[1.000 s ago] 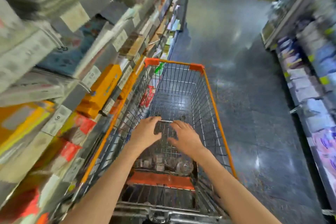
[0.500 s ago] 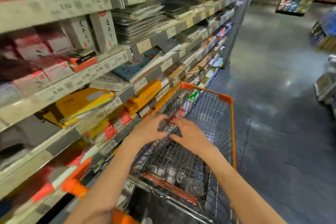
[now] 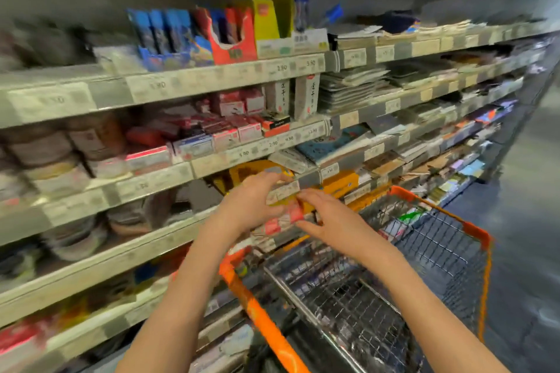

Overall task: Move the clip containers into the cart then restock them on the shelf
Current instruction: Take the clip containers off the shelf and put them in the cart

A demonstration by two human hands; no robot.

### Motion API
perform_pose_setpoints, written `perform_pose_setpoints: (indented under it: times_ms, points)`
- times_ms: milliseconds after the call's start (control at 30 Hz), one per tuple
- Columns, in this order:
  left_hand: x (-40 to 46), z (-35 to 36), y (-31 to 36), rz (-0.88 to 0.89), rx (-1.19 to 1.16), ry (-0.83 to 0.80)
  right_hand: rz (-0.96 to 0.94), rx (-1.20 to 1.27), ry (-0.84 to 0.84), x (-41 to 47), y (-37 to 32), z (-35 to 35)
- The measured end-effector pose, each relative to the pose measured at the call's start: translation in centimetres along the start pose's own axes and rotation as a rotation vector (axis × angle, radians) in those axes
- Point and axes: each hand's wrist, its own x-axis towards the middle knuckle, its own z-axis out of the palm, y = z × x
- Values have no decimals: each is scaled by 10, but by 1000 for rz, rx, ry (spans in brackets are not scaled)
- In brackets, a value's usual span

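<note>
My left hand (image 3: 251,206) and my right hand (image 3: 330,221) are raised side by side above the near end of the wire cart (image 3: 439,251), in front of a shelf edge (image 3: 151,182). Their fingers are loosely spread and I see nothing held in either. Small clear clip containers (image 3: 315,275) lie in the cart's upper basket just below my hands, blurred by motion. The cart's orange handle (image 3: 260,321) runs under my left forearm.
Stationery shelves with price labels fill the left and centre, holding red boxes (image 3: 224,130), notebooks (image 3: 351,88) and yellow packs (image 3: 339,182). The cart stands close against the shelving. Grey aisle floor (image 3: 521,221) lies to the right.
The view has swung left and up from the aisle to the shelves. My hands have lifted from the cart's wire flap and now hover in front of the shelf edge.
</note>
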Motion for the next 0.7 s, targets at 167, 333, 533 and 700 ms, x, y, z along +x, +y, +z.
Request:
perform_pose_setpoints:
  times_ms: [167,333,533,700]
  points:
    - [-25,-38,-25,-83,-39,96,-106,44,-28,26,-47,-5]
    - [-52,-72,-53,-151,26,109,-193,32,-57,54,-81,3]
    - [-79,-115,-84,-209,48,170,-293,32,-19,90,-131,2]
    - [-99,-156,-101,-215,114,248,-376,87,33,114,-173,-5]
